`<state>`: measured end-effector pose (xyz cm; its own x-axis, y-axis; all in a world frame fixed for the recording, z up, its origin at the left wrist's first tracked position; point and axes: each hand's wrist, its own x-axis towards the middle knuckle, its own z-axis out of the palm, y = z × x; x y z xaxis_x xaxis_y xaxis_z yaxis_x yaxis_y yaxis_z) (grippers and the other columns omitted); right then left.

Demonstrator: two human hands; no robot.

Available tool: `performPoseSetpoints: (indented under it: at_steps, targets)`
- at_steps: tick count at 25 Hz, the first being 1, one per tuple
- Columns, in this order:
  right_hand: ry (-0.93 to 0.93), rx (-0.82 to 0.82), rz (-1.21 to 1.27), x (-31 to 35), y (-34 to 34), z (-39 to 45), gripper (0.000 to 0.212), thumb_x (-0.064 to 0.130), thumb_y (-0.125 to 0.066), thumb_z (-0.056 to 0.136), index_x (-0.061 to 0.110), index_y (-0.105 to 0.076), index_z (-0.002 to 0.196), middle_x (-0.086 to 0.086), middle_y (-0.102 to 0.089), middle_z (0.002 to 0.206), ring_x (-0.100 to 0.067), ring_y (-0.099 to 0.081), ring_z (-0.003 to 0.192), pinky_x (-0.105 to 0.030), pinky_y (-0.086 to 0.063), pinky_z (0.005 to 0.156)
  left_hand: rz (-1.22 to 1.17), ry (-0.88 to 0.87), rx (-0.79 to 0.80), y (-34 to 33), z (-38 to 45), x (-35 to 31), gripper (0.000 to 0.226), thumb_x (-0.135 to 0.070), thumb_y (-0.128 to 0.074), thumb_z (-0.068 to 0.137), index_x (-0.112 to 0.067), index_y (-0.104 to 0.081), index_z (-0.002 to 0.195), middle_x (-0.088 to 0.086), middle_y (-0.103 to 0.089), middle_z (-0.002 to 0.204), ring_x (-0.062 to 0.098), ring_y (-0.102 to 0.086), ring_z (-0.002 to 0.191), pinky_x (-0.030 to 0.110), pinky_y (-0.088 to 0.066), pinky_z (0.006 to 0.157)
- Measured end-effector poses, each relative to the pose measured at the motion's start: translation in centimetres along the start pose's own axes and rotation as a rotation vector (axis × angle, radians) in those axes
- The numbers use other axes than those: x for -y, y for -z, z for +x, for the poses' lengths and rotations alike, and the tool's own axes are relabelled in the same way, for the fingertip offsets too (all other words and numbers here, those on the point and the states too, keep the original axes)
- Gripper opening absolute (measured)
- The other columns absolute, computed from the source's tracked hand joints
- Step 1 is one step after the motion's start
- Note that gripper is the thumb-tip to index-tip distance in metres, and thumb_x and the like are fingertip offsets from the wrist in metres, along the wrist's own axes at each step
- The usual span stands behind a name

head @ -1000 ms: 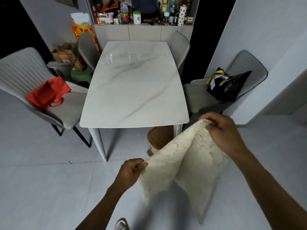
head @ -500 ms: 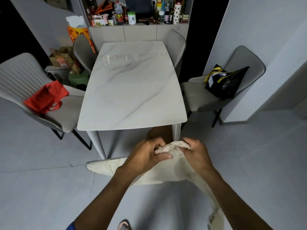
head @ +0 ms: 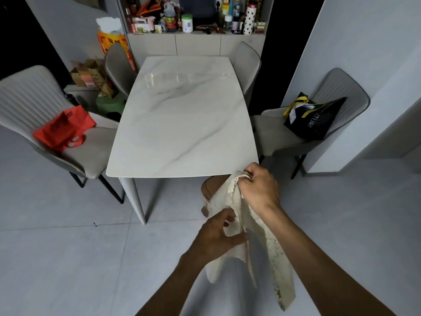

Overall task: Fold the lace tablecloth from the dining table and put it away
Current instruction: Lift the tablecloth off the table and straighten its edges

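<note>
The cream lace tablecloth (head: 276,258) hangs folded in front of me, off the white marble dining table (head: 182,124). My right hand (head: 259,188) grips its gathered top edge just past the table's near right corner. Lower down, my left hand (head: 218,236) holds the hanging cloth between thumb and fingers. The long tail of the cloth drops past my right forearm toward the floor.
A brown bin (head: 210,192) stands under the table's near edge. Grey chairs surround the table: the left one holds a red bag (head: 63,131), the right one a black bag (head: 314,119). A cluttered cabinet shelf (head: 196,21) lies beyond. A white wall (head: 364,65) rises at right.
Earlier both hands met at the cloth's top edge. Now my right hand has lifted that edge up and right, while my left hand has slid down the hanging cloth.
</note>
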<state>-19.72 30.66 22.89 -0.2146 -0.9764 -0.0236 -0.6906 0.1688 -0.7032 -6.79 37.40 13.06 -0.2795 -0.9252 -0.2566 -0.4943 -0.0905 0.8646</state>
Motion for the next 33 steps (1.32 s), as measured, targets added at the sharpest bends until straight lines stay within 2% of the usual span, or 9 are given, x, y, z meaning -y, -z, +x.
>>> performPoseSetpoints:
  at_steps: [4, 9, 13, 17, 22, 26, 28, 30, 33]
  targets:
    - [0.022, -0.013, -0.02, -0.7, 0.0, 0.2, 0.014, 0.022, -0.056, 0.083, 0.015, -0.051, 0.071, 0.004, -0.058, 0.062, -0.017, -0.055, 0.059, -0.027, -0.037, 0.053, 0.061, 0.046, -0.119, -1.5, 1.0, -0.6, 0.049, -0.066, -0.068, 0.069, -0.036, -0.056, 0.106, -0.02, -0.065, 0.107, 0.007, -0.061, 0.098, 0.03, -0.055, 0.083]
    - [-0.231, 0.062, 0.506, -0.5, 1.7, 0.6, 0.016, 0.0, -0.051, 0.085, 0.009, -0.061, 0.077, -0.006, -0.061, 0.069, -0.016, -0.055, 0.062, -0.024, -0.043, 0.055, 0.084, 0.114, -0.189, -3.0, 0.7, 2.2, 0.025, -0.035, -0.063, 0.093, -0.02, -0.069, 0.112, -0.004, -0.072, 0.111, 0.016, -0.068, 0.098, 0.03, -0.057, 0.09]
    - [-0.4, 0.076, 0.829, -0.4, 4.7, 1.4, 0.016, 0.002, -0.059, 0.088, 0.012, -0.066, 0.079, -0.011, -0.068, 0.072, -0.021, -0.063, 0.06, -0.024, -0.051, 0.051, -0.053, 0.094, -0.182, -2.4, 0.6, 3.7, 0.002, -0.028, -0.065, 0.092, -0.027, -0.065, 0.094, -0.006, -0.07, 0.096, 0.007, -0.063, 0.087, 0.02, -0.051, 0.075]
    - [-0.439, 0.078, 0.883, -1.5, 6.3, 2.0, 0.012, 0.002, -0.06, 0.088, 0.009, -0.068, 0.095, -0.015, -0.072, 0.083, -0.026, -0.069, 0.068, -0.031, -0.057, 0.058, -0.073, 0.052, -0.298, -1.2, 0.7, 4.7, 0.023, -0.03, -0.054, 0.097, -0.031, -0.057, 0.074, -0.007, -0.057, 0.063, 0.004, -0.05, 0.057, 0.012, -0.037, 0.053]
    - [-0.663, -0.067, 1.021, -4.4, 6.2, 2.7, 0.013, 0.001, -0.053, 0.089, 0.004, -0.066, 0.087, -0.012, -0.072, 0.069, -0.022, -0.07, 0.058, -0.03, -0.058, 0.053, -0.207, -0.075, -0.453, 1.5, 0.3, 4.6, 0.011, -0.03, -0.057, 0.096, -0.023, -0.051, 0.089, 0.003, -0.059, 0.065, 0.005, -0.045, 0.053, 0.02, -0.037, 0.049]
    - [-0.861, -0.118, 1.136, -6.1, 3.8, 2.7, 0.011, 0.002, -0.053, 0.089, 0.002, -0.064, 0.091, -0.014, -0.063, 0.076, -0.023, -0.06, 0.065, -0.041, -0.054, 0.079, 0.051, -0.363, -0.358, 2.2, -0.5, 2.4, 0.02, -0.027, -0.047, 0.099, -0.026, -0.051, 0.079, -0.006, -0.053, 0.063, 0.002, -0.047, 0.053, 0.014, -0.037, 0.052]
    - [-0.909, -0.126, 1.127, -5.9, 2.8, 2.1, 0.009, 0.002, -0.053, 0.089, 0.004, -0.061, 0.085, -0.007, -0.055, 0.054, -0.015, -0.05, 0.046, -0.03, -0.05, 0.057, 0.148, -0.419, -0.284, 2.0, -0.9, 1.5, 0.02, -0.021, -0.048, 0.089, -0.023, -0.063, 0.076, -0.017, -0.059, 0.071, -0.004, -0.057, 0.066, 0.008, -0.042, 0.061]
    - [-0.931, -0.126, 1.112, -5.7, 1.8, 1.2, 0.019, 0.001, -0.05, 0.091, 0.007, -0.055, 0.073, 0.001, -0.043, 0.031, -0.006, -0.038, 0.025, -0.015, -0.04, 0.037, 0.121, -0.295, -0.168, 1.5, -1.4, 0.7, 0.02, -0.026, -0.05, 0.088, -0.029, -0.069, 0.084, -0.024, -0.065, 0.076, -0.004, -0.063, 0.075, 0.009, -0.045, 0.068]
    - [-0.898, -0.127, 1.151, -5.0, 0.4, 0.1, 0.022, -0.002, -0.045, 0.092, 0.008, -0.054, 0.074, 0.003, -0.044, 0.029, -0.004, -0.035, 0.02, -0.012, -0.038, 0.031, 0.075, -0.129, 0.061, 0.1, -2.0, 0.2, 0.035, -0.071, -0.054, 0.081, -0.042, -0.066, 0.095, -0.03, -0.062, 0.084, -0.005, -0.062, 0.083, 0.007, -0.04, 0.067]
